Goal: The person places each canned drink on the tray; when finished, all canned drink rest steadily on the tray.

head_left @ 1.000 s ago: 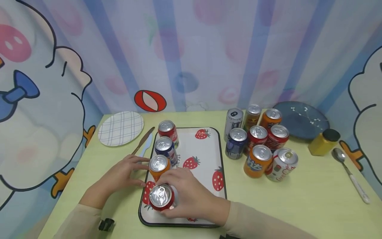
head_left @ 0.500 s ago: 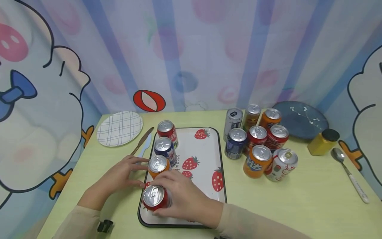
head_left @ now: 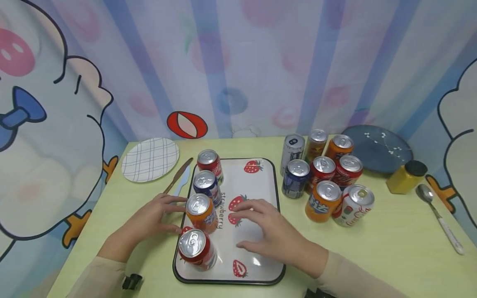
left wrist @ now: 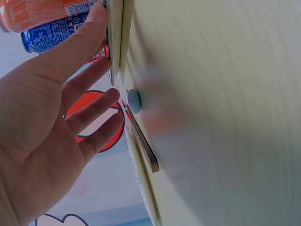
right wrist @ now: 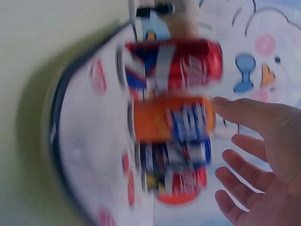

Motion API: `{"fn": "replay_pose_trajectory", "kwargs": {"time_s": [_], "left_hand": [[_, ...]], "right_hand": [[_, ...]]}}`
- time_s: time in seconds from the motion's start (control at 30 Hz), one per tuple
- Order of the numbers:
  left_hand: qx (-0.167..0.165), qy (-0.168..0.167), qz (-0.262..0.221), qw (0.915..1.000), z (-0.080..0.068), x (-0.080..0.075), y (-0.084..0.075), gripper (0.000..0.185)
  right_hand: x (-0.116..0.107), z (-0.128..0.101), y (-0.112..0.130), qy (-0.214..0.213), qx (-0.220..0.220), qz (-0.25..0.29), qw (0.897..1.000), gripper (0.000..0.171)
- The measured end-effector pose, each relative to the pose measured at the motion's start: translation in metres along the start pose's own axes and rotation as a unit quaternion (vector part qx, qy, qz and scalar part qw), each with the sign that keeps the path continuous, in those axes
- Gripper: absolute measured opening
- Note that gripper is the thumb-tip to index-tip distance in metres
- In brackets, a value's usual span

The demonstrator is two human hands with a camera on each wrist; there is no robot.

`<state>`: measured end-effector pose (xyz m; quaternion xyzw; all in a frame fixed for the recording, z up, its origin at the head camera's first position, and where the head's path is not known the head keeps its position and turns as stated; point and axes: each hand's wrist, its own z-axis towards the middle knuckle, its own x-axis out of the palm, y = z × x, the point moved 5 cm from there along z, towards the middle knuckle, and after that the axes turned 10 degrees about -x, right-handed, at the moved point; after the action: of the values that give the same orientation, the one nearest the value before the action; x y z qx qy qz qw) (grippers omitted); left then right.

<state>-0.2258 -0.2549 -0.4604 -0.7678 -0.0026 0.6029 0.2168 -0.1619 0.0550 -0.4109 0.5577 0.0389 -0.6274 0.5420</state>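
Right hand (head_left: 273,231) has let go of the red can (head_left: 196,249) since half a second ago and pulled off to the right, so now it hovers over the middle of the strawberry tray (head_left: 268,165) with fingers spread and relaxed, gripping nothing. That red can stands upright on its own at the tray's near left corner, well clear of the fingers. The orange can (head_left: 202,213) right behind it sits about where it was, same for the blue can (head_left: 206,187) and the far red can (head_left: 210,164), all four lined up along the tray's left edge.

Left hand (head_left: 149,221) hasn't really budged. It sits at the tray's left edge, fingers straight-ish, with the fingertips (left wrist: 96,16) against the tray's rim next to the orange can. It's not wrapped around anything as far as the wrist view shows.

Off the tray on the left side of the table (head_left: 391,248) there's a wooden-handled knife (head_left: 179,174) and a pale blue one (head_left: 182,181) just beside it, plus a checked plate (head_left: 150,159) at the far left corner. On the right, a cluster of cans (head_left: 324,176) stands near the tray's far right corner, with a dark blue plate (head_left: 380,147) behind them, a yellow jar (head_left: 406,177) and a spoon (head_left: 439,217) toward the right edge. The right wrist view is blurry, but it shows the row of cans and the open palm.
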Motion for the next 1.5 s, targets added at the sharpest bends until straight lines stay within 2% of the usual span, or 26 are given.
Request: {"fn": "replay_pose_trajectory", "kwargs": {"time_s": [0.13, 0.3, 0.4, 0.63, 0.77, 1.03, 1.3, 1.5], "left_hand": [[-0.003, -0.002, 0.002, 1.0, -0.001, -0.003, 0.001, 0.054], [0.0, -0.001, 0.0, 1.0, 0.0, -0.005, 0.002, 0.054], [0.004, 0.002, -0.005, 1.0, 0.001, -0.004, 0.002, 0.054], [0.001, 0.007, -0.003, 1.0, -0.001, 0.001, 0.008, 0.056], [0.004, 0.001, -0.001, 1.0, -0.002, -0.001, 0.008, 0.055], [0.008, 0.004, -0.013, 0.9999, 0.0, 0.003, 0.005, 0.054], [0.003, -0.002, -0.013, 0.9999, 0.003, 0.002, 0.001, 0.054], [0.005, -0.002, -0.011, 0.9999, 0.001, 0.003, 0.006, 0.054]], "right_hand": [[-0.033, -0.018, -0.019, -0.034, -0.008, -0.064, 0.997, 0.054], [-0.071, -0.043, -0.041, -0.101, -0.026, -0.128, 0.986, 0.06], [-0.09, -0.059, -0.055, -0.13, -0.009, -0.151, 0.98, 0.064], [-0.123, -0.088, -0.079, -0.147, 0.048, -0.211, 0.965, 0.071], [-0.128, -0.094, -0.087, -0.139, 0.068, -0.223, 0.963, 0.073], [-0.128, -0.097, -0.097, -0.082, 0.094, -0.246, 0.961, 0.073], [-0.133, -0.094, -0.098, -0.115, 0.089, -0.198, 0.969, 0.071], [-0.128, -0.083, -0.085, -0.138, 0.083, -0.171, 0.972, 0.07]]}}
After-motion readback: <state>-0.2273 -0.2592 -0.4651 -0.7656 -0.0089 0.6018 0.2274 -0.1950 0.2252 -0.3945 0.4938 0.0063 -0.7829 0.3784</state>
